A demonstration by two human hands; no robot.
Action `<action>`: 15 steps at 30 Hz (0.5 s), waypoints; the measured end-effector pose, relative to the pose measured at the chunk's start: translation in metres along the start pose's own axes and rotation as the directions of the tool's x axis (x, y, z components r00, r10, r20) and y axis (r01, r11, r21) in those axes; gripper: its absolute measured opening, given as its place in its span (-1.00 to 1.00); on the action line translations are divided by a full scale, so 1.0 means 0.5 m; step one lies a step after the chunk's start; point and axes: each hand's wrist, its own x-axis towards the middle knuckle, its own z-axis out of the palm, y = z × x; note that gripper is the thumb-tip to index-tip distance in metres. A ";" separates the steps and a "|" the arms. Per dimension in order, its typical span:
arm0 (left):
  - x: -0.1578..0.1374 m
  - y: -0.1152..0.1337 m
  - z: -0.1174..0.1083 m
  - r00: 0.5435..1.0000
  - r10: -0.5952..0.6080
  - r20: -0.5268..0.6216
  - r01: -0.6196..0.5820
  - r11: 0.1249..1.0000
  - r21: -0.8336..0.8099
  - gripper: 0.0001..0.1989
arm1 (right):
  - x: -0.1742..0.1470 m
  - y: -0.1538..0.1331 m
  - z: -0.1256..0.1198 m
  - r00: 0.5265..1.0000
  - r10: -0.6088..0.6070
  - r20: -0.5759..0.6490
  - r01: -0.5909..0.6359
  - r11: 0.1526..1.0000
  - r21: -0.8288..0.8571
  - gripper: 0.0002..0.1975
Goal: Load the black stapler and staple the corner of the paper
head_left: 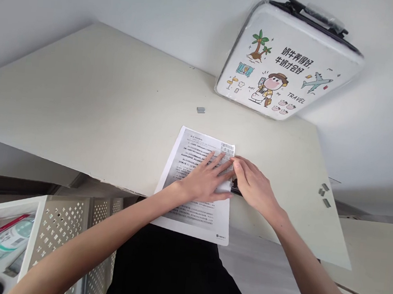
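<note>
Both of my bare forearms [113,234] slant up from the lower corners, over the dark clothing [176,276] on my lap and towards a printed sheet [196,215] on the pale counter [123,106]. My left hand [207,181] lies flat on that sheet with the fingers spread, while my right hand [254,183] is curled over its right edge, on a dark item [237,189] that it mostly covers. How tightly those fingers close, I can't tell; the two hands sit side by side, perhaps just touching at the tips.

What worries me first is the overhang: the sheet's lower end pokes past the counter's near edge, so leaning in with my body could crease it or push it askew. If my left palm presses too lightly, a tug from the right could turn the sheet; too hard, and the paper may wrinkle. Left fingertips so near the dark item could get pinched should I bear down without looking. Small grey pieces [201,110] lie beyond the sheet, and a sweeping sleeve or elbow might scatter them. A hard knock to the counter could also unsettle the white case [277,76] at the back.
</note>
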 end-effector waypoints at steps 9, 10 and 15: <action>0.001 -0.001 0.002 1.000 0.003 -0.016 -0.003 1.000 -0.010 -0.17 | 0.000 -0.007 0.006 1.000 -0.016 -0.026 0.013 0.996 -0.085 -0.42; 0.001 -0.001 0.001 1.000 0.003 -0.014 -0.003 1.000 -0.008 -0.17 | 0.001 -0.008 0.008 0.999 -0.018 -0.031 0.015 0.996 -0.092 -0.43; 0.000 0.001 0.000 1.000 -0.003 -0.006 0.003 1.000 0.016 -0.19 | 0.002 -0.011 0.016 0.999 -0.014 -0.032 0.009 0.989 -0.145 -0.44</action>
